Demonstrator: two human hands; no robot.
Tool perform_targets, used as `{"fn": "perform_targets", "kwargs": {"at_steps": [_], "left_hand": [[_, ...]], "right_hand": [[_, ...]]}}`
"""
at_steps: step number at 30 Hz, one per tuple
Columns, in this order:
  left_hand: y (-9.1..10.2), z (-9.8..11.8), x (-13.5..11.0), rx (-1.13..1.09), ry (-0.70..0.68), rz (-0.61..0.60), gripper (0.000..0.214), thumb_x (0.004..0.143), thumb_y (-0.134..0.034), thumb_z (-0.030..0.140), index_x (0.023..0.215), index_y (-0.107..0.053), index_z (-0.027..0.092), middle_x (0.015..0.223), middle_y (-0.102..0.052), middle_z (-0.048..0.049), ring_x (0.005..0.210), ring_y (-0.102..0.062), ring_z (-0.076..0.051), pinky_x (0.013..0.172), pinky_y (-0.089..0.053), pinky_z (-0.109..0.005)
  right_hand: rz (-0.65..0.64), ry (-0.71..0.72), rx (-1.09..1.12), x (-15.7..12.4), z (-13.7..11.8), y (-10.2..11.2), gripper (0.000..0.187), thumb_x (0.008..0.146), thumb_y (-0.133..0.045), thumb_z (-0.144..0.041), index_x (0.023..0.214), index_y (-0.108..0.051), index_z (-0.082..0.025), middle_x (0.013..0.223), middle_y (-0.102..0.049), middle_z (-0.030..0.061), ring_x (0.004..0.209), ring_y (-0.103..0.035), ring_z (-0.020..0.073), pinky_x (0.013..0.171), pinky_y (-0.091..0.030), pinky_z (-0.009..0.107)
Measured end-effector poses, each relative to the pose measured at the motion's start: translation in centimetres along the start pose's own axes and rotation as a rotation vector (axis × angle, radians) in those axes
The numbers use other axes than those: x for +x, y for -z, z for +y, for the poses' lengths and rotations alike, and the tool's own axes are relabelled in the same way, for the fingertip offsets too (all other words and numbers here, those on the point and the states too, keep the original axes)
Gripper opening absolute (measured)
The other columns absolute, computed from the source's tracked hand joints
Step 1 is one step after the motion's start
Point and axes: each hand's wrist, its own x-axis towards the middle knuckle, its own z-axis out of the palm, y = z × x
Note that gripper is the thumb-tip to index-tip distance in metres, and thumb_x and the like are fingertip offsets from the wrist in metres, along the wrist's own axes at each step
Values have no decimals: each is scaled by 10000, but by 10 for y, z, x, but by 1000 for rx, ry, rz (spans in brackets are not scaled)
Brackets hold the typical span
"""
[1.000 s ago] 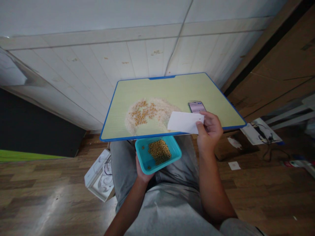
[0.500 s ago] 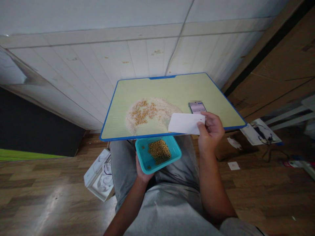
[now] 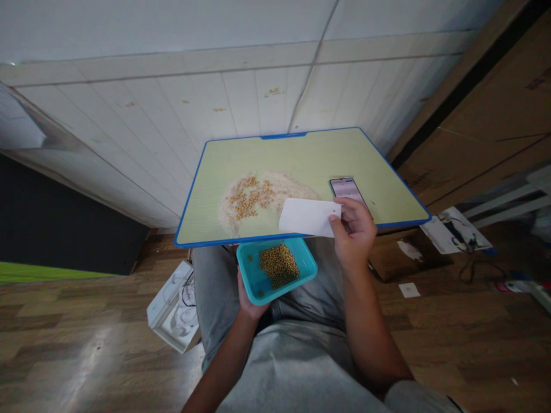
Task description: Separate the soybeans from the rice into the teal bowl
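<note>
My left hand (image 3: 248, 301) grips a teal plastic tray (image 3: 258, 280) from below, just under the near edge of the table; a heap of yellow beans (image 3: 279, 265) lies in it. My right hand (image 3: 352, 228) pinches a white card (image 3: 306, 217) by its right end, the card lying over the near edge of a pile of white rice (image 3: 284, 192) on the table. More yellow beans (image 3: 250, 197) are scattered in the rice. The small green table has a blue rim (image 3: 241, 240).
A phone (image 3: 346, 188) with a lit screen lies on the table just beyond my right hand. A white box (image 3: 172, 310) sits on the wooden floor at the left of my knees. Cardboard panels (image 3: 486, 126) lean at the right, papers and cables below them.
My right hand has slid the white card to the left, closer to the rice pile. The left hand and teal tray have stayed put.
</note>
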Motion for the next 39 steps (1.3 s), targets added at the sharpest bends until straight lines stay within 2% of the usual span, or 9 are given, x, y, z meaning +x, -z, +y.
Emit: {"fn": "perform_targets", "kwargs": {"at_steps": [4,8,13,17,21,25,29,35,39], "left_hand": [[-7,-2,2,6,-6,8,780,1190,-187,658,1597,-768,335,1641,-793,-8,1653,-626,-277,1528,-153,-526],[-6,-1,0,1,-13,3,775,1194,-188,641,1569,-792,333,1612,-812,-13,1628,-653,-273,1527,-163,-519],[-3,0,-2,-9,-9,-11,802,1200,-156,627,1520,-825,322,1589,-824,-7,1583,-696,-251,1528,-141,-490],[-5,1,-2,-10,-8,-11,796,1195,-176,633,1525,-823,307,1594,-819,-18,1628,-654,-259,1530,-50,-506],[-8,2,-2,-5,-3,-5,773,1192,-193,607,1519,-826,306,1600,-817,-18,1618,-664,-257,1528,-90,-499],[-6,3,-3,4,-3,8,757,1188,-202,591,1523,-825,323,1589,-827,-9,1628,-655,-250,1524,-153,-481],[0,3,-4,15,-6,27,726,1178,-234,588,1571,-792,339,1601,-822,-24,1680,-599,-274,1523,-168,-525],[11,4,-5,19,5,52,704,1157,-316,655,1561,-792,332,1647,-792,-42,1781,-459,-294,1521,-117,-582],[8,4,-5,20,-1,70,717,1171,-269,615,1527,-822,330,1643,-789,-21,1815,-394,-287,1530,-86,-569]], "right_hand": [[-64,-27,-8,-4,2,-2,266,927,-771,-310,1188,-803,-265,970,-833,26,781,-755,208,653,-596,321],[32,-44,-57,0,4,2,285,909,-781,-308,1189,-790,-259,915,-821,9,735,-738,196,611,-567,293],[133,-32,-92,7,5,6,324,890,-830,-394,1171,-773,-243,928,-828,34,750,-755,203,617,-573,287],[208,-12,-77,9,5,4,349,893,-839,-432,1169,-755,-237,1000,-838,60,819,-789,216,646,-578,294],[289,30,-84,10,4,2,350,899,-833,-423,1182,-742,-239,1047,-829,66,885,-804,227,696,-604,315],[272,37,-86,10,1,3,325,899,-831,-395,1174,-758,-237,1030,-828,67,855,-790,218,674,-594,308],[256,31,-112,8,0,5,298,897,-815,-367,1162,-773,-238,1045,-825,67,878,-796,224,699,-609,313],[278,45,-134,7,0,8,287,901,-770,-323,1177,-769,-247,1070,-797,58,938,-787,242,779,-628,344],[243,57,-100,7,-1,6,274,904,-781,-323,1164,-779,-240,1064,-799,61,903,-774,231,770,-619,341]]}}
